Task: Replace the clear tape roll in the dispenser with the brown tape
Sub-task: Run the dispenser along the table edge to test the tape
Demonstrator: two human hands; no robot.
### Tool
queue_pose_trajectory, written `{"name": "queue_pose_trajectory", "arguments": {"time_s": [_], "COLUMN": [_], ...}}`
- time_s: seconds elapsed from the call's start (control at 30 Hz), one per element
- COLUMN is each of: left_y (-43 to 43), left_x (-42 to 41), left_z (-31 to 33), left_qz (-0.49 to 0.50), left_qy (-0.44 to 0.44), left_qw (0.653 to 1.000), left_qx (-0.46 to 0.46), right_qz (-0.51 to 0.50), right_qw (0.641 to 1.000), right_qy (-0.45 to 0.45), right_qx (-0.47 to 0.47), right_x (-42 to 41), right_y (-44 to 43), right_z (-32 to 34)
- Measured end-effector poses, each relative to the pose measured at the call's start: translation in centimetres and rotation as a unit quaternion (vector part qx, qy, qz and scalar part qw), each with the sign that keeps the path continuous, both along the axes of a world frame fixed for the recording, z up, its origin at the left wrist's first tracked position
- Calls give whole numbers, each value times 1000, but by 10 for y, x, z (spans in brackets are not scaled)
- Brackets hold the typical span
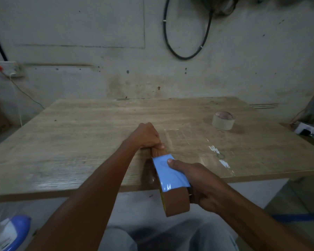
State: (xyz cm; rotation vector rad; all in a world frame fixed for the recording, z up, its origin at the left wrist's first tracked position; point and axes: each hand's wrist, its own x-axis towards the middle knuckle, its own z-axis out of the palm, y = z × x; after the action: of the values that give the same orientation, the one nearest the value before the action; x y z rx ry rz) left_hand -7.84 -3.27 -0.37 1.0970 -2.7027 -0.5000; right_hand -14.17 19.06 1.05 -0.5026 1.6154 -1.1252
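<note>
Left hand point(147, 135): I have it clenched over the free end of the brown strip, knuckles up, pressing it to the table point(80, 134) — an anchor, I judge, so the strip stays taut.
Right hand point(203, 183): wrapped around the far side of the brown tape point(176, 203), thumb flat on the stretched section, where the glossy backing glares pale blue.
Brown tape: held on edge just past the table's near edge, strip running forward to my left fist.
Dispenser: I cannot make it out — the roll and my hand cover whatever is there.
Clear tape roll point(223, 120): lying flat, far right, well apart from both hands — already out, by my reckoning.
</note>
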Motion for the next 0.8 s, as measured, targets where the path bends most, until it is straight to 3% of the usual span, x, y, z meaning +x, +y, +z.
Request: {"name": "queue_pose_trajectory", "arguments": {"time_s": [0.67,0.8], "left_y": [-9,-18], "left_x": [4,10], "left_z": [-13,-20], "left_qz": [-23,23], "left_qy": [53,68], "left_qw": [998,997], "left_qx": [-27,-13], "right_qz": [12,9], "right_qw": [1000,1000], "right_qy": [-17,-21], "right_qx": [-2,-1], "right_x": [8,8], "right_y": [-1,0], "right_z": [9,8]}}
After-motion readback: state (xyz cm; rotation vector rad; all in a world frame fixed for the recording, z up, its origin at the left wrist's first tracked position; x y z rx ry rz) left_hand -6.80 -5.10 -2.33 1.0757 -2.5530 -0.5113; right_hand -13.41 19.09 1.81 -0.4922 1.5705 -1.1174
